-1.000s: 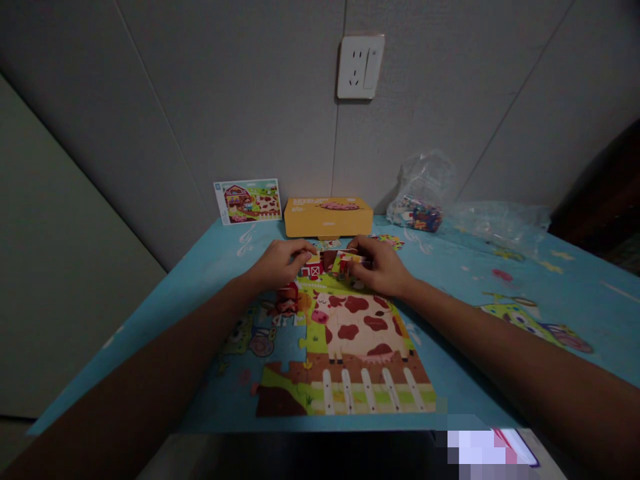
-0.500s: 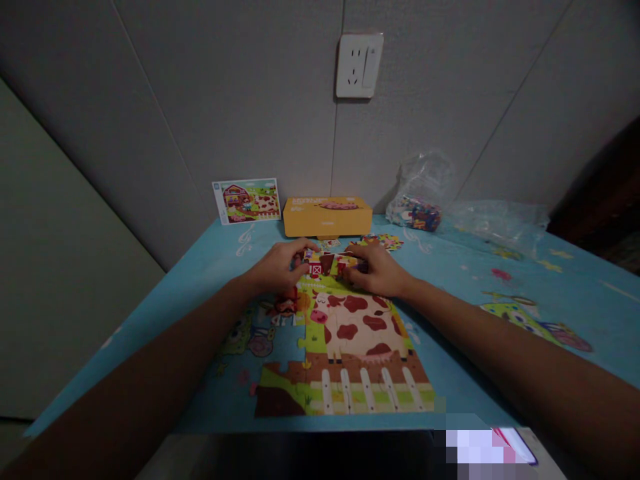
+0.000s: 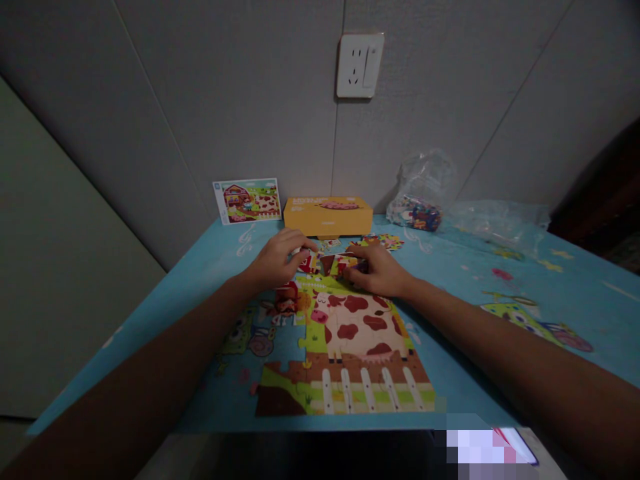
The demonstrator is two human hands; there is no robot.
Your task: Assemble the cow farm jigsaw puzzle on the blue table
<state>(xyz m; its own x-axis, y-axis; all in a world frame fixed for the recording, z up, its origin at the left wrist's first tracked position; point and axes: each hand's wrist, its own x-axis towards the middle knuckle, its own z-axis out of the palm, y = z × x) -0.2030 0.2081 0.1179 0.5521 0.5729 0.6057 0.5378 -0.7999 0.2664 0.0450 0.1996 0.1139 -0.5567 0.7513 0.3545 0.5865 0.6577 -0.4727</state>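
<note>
A partly assembled farm jigsaw with a spotted cow (image 3: 357, 327) lies on the blue printed table cover (image 3: 480, 320). Both hands rest at its far edge. My left hand (image 3: 277, 260) has its fingers curled down on a red barn piece (image 3: 306, 262) at the puzzle's top left. My right hand (image 3: 377, 270) pinches the neighbouring top-row pieces (image 3: 334, 263), its fingers closed around their right end. The two hands sit a few centimetres apart, with the pieces between them.
A yellow puzzle box (image 3: 328, 216) stands just behind the hands, a reference picture card (image 3: 247, 200) leans on the wall to its left. Loose pieces (image 3: 383, 241) lie by the box. Plastic bags (image 3: 423, 193) sit at the back right. A wall socket (image 3: 359, 65) is above.
Both hands have shifted slightly away from me and down, pressing the top-row pieces closer to the puzzle's upper edge. The left fingers slid over the barn piece.
</note>
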